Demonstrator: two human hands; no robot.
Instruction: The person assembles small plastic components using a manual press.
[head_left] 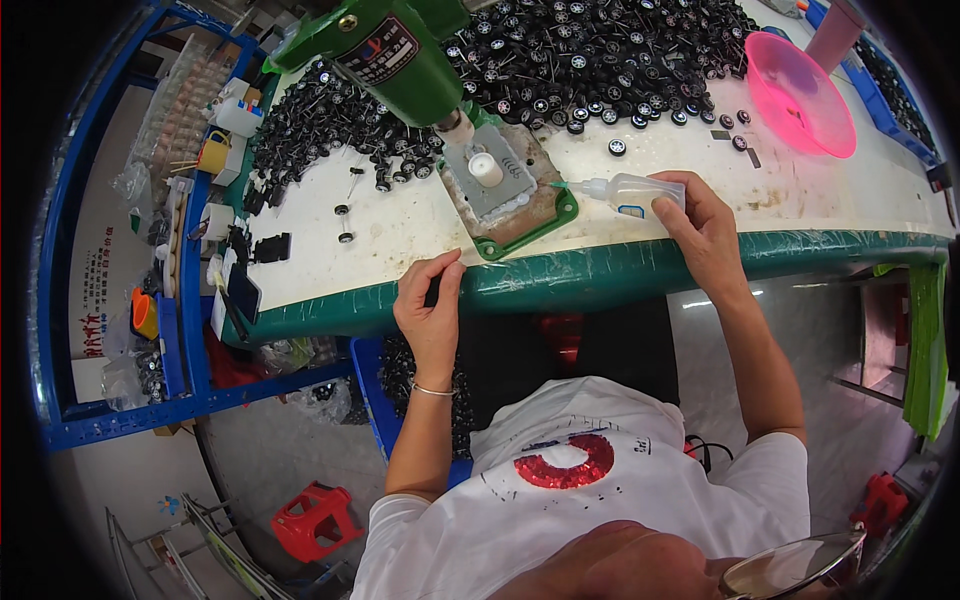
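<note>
My right hand [708,235] is closed around a translucent squeeze bottle [630,190] with a thin green-tipped nozzle. The bottle lies nearly level, its tip pointing left at the base of a green bench press [390,70]. On the press's grey metal plate [510,188] stands a short white cylinder [485,168], below the ram. My left hand [428,305] is at the table's front edge, left of the press base, with thumb and fingers drawn together. Something dark shows between them, too small to name.
Small black toy wheels [590,60], many on metal axles, are heaped behind and left of the press. One wheel pair on an axle [344,224] lies apart at the left. A pink bowl [800,110] stands at the right. Green padding [620,270] covers the table's front edge.
</note>
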